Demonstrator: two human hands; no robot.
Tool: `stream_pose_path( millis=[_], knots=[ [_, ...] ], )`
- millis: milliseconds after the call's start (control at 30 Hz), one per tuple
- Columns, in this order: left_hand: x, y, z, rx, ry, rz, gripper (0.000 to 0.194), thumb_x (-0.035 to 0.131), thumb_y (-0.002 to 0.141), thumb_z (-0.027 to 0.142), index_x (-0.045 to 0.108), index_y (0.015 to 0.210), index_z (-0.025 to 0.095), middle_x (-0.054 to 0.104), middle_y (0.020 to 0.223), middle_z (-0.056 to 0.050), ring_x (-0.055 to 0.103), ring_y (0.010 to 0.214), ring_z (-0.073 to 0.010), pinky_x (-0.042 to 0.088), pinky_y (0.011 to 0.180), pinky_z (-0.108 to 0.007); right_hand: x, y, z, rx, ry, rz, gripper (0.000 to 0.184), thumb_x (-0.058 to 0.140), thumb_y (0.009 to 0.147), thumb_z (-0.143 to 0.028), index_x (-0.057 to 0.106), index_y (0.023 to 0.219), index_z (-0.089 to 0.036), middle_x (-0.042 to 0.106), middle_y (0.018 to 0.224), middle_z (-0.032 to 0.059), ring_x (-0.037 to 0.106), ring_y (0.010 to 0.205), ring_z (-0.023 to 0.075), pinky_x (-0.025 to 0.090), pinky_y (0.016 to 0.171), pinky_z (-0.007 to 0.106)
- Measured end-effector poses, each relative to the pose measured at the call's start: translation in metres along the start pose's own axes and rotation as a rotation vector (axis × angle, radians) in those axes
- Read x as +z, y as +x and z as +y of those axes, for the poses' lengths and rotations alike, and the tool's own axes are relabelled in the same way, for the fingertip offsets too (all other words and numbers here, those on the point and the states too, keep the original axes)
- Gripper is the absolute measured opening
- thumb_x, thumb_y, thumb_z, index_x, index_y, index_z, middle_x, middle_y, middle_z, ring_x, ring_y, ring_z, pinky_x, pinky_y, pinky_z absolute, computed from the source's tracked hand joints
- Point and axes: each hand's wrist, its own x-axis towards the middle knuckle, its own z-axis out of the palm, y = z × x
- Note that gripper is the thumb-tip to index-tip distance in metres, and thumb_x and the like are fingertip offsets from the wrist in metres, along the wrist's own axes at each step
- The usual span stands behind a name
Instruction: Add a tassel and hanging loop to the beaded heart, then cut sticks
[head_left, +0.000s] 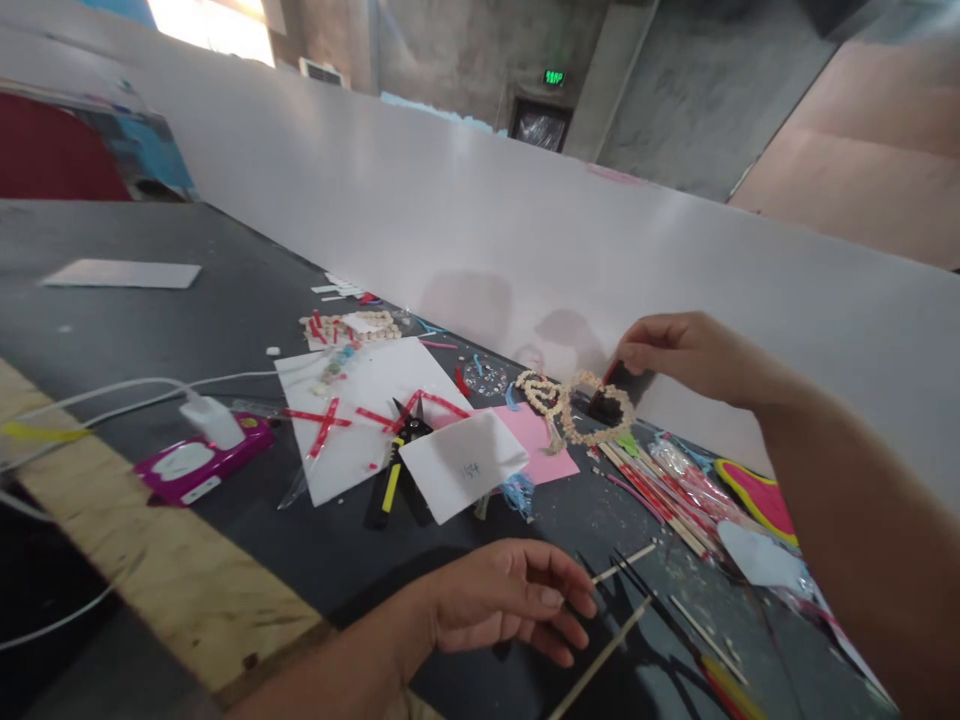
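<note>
My right hand (667,345) is raised by the white wall panel, its fingers closed on the top of a dark, flat, phone-like object (628,383). The lower end of that object is partly hidden behind a loop of cream beads (600,425). Low over the dark table, my left hand (517,600) has loosely curled fingers set apart, with nothing visible in them. Just right of its fingertips lie thin wooden sticks (604,655) and a long black-tipped tool with a red and yellow handle (724,680).
Pliers (394,470) and a white card with handwriting (465,465) lie on a white sheet (330,480) and pink paper (555,465). A purple power strip (247,440) with a white plug and cables is at left. Bundled red-and-cream sticks (660,500) lie at right.
</note>
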Motion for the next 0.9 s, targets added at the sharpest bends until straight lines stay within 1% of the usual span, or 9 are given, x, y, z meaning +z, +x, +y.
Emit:
stream_pose_path(
  millis=[67, 167, 300, 400, 533, 600, 733, 800, 900],
  knots=[
    [-0.001, 0.001, -0.001, -0.004, -0.006, 0.004, 0.034, 0.07, 0.07, 0.022, 0.062, 0.101, 0.011, 0.058, 0.099, -0.011, 0.06, 0.083, -0.0169, 0.046, 0.076, -0.033, 0.015, 0.01, 0.011, 0.012, -0.024, -0.067, 0.028, 0.052, 0.078, -0.046, 0.065, 0.081, -0.021, 0.067, 0.074, 0.0025, 0.055, 0.063, 0.0134, 0.039, 0.056, 0.024],
    [-0.003, 0.002, -0.002, -0.002, -0.019, 0.015, 0.036, 0.072, 0.068, 0.024, 0.062, 0.1, 0.011, 0.058, 0.098, -0.011, 0.06, 0.081, -0.0167, 0.046, 0.074, -0.033, 0.039, 0.029, 0.027, 0.01, -0.076, -0.11, 0.027, 0.05, 0.079, -0.044, 0.063, 0.08, -0.021, 0.065, 0.07, 0.0005, 0.053, 0.06, 0.0117, 0.038, 0.054, 0.023],
    [-0.005, 0.002, -0.002, -0.005, -0.044, 0.018, 0.036, 0.072, 0.068, 0.024, 0.063, 0.1, 0.011, 0.058, 0.098, -0.011, 0.06, 0.081, -0.0167, 0.046, 0.075, -0.033, 0.067, 0.056, 0.046, 0.004, -0.089, -0.125, 0.027, 0.049, 0.079, -0.042, 0.062, 0.077, -0.019, 0.064, 0.068, 0.0001, 0.053, 0.059, 0.0114, 0.037, 0.053, 0.022],
    [-0.004, 0.003, -0.001, -0.005, -0.072, 0.028, 0.038, 0.073, 0.067, 0.025, 0.063, 0.1, 0.011, 0.058, 0.096, -0.011, 0.06, 0.081, -0.0167, 0.046, 0.076, -0.034, 0.082, 0.076, 0.061, 0.023, -0.115, -0.114, 0.027, 0.047, 0.079, -0.04, 0.062, 0.077, -0.018, 0.064, 0.069, 0.0009, 0.053, 0.061, 0.0123, 0.037, 0.053, 0.023],
    [0.0, 0.004, 0.002, -0.021, -0.091, 0.061, 0.038, 0.075, 0.064, 0.028, 0.064, 0.097, 0.012, 0.06, 0.092, -0.009, 0.06, 0.077, -0.0148, 0.045, 0.073, -0.03, 0.095, 0.1, 0.078, 0.06, -0.178, -0.113, 0.024, 0.049, 0.08, -0.035, 0.064, 0.076, -0.017, 0.064, 0.068, 0.0009, 0.055, 0.064, 0.0134, 0.04, 0.057, 0.023],
    [0.0, 0.004, 0.003, -0.028, -0.092, 0.075, 0.037, 0.075, 0.064, 0.028, 0.065, 0.096, 0.013, 0.06, 0.092, -0.009, 0.06, 0.076, -0.0141, 0.045, 0.072, -0.028, 0.099, 0.11, 0.084, 0.083, -0.219, -0.123, 0.023, 0.05, 0.083, -0.035, 0.064, 0.079, -0.016, 0.064, 0.071, 0.001, 0.057, 0.067, 0.0133, 0.042, 0.06, 0.025],
    [-0.002, 0.003, 0.003, -0.023, -0.102, 0.076, 0.041, 0.076, 0.062, 0.029, 0.064, 0.097, 0.012, 0.06, 0.093, -0.009, 0.06, 0.078, -0.0144, 0.045, 0.072, -0.027, 0.106, 0.125, 0.095, 0.127, -0.3, -0.15, 0.026, 0.05, 0.087, -0.038, 0.06, 0.093, -0.014, 0.062, 0.091, 0.0024, 0.059, 0.078, 0.014, 0.049, 0.071, 0.032],
    [-0.001, 0.004, 0.004, -0.027, -0.101, 0.092, 0.042, 0.078, 0.06, 0.03, 0.065, 0.096, 0.012, 0.06, 0.091, -0.009, 0.06, 0.076, -0.0139, 0.044, 0.07, -0.026, 0.11, 0.131, 0.099, 0.149, -0.335, -0.154, 0.027, 0.05, 0.088, -0.037, 0.059, 0.1, -0.015, 0.061, 0.1, 0.0039, 0.059, 0.085, 0.0155, 0.049, 0.075, 0.034],
    [0.001, 0.005, 0.007, -0.038, -0.092, 0.114, 0.043, 0.08, 0.057, 0.033, 0.065, 0.092, 0.013, 0.06, 0.088, -0.007, 0.059, 0.073, -0.0131, 0.044, 0.068, -0.025, 0.115, 0.137, 0.104, 0.19, -0.382, -0.146, 0.028, 0.051, 0.088, -0.035, 0.056, 0.108, -0.016, 0.058, 0.108, 0.0056, 0.058, 0.091, 0.0174, 0.049, 0.078, 0.037]
  ],
)
